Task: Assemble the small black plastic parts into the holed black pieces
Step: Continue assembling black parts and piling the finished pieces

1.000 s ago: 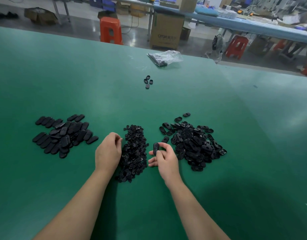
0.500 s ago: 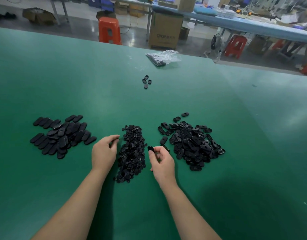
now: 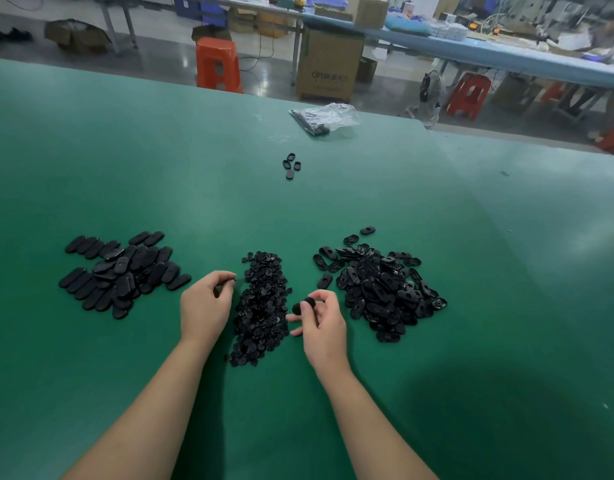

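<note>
A heap of small black plastic parts (image 3: pixel 262 306) lies on the green table between my hands. To its right is a pile of holed black oval pieces (image 3: pixel 380 289). At the left lies a group of black oval pieces (image 3: pixel 120 271) with no open holes showing. My right hand (image 3: pixel 321 323) pinches one holed black piece (image 3: pixel 304 305) at the heap's right edge. My left hand (image 3: pixel 205 304) hovers at the heap's left edge, thumb and forefinger pinching a small black part (image 3: pixel 233 280).
Several loose oval pieces (image 3: pixel 291 165) lie further back at the middle. A clear plastic bag (image 3: pixel 324 117) holding black parts sits near the far edge. Beyond the table stand orange stools (image 3: pixel 217 65), a cardboard box (image 3: pixel 328 65) and a long blue bench.
My right hand has turned the holed piece in its fingers and drawn it slightly back from the pile. My left hand has lifted a small part from the heap's left edge.
</note>
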{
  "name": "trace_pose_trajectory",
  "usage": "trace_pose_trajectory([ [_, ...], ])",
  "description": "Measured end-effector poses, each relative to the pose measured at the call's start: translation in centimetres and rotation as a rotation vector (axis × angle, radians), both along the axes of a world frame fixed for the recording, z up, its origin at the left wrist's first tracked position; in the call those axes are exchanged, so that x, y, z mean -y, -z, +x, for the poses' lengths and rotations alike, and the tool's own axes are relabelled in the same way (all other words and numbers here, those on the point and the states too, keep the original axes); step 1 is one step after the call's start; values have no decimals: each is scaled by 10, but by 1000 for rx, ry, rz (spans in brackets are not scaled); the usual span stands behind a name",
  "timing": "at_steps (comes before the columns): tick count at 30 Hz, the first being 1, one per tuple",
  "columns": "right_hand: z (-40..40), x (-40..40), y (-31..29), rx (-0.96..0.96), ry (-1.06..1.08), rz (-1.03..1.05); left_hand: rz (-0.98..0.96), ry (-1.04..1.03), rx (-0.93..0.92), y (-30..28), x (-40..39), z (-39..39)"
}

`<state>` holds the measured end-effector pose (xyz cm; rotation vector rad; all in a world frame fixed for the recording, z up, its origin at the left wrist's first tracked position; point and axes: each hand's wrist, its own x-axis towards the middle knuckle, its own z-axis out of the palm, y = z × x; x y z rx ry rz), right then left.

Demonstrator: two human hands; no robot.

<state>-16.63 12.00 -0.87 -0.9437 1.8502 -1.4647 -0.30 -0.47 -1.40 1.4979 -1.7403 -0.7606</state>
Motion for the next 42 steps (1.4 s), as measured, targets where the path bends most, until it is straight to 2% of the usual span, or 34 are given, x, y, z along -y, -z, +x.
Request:
trace_pose_trajectory([
  [14, 1, 3, -2, -46, 0, 35, 22, 18, -10, -4, -2, 0],
  [17, 3, 4, -3, -28, 7, 25, 86, 24, -79, -7, 0, -1],
  [23, 2, 6, 0, -29, 23, 34, 76, 186, -182, -33, -24, -42],
  [29, -1, 5, 4, -116, 27, 87, 119, 335, -6, -42, -48, -75],
  [35, -3, 4, 3, -141, 26, 82, 135, 305, 81, -44, -52, -78],
  [42, -4, 5, 1, -110, 33, 108, 213, 241, 59, -47, -51, -83],
])
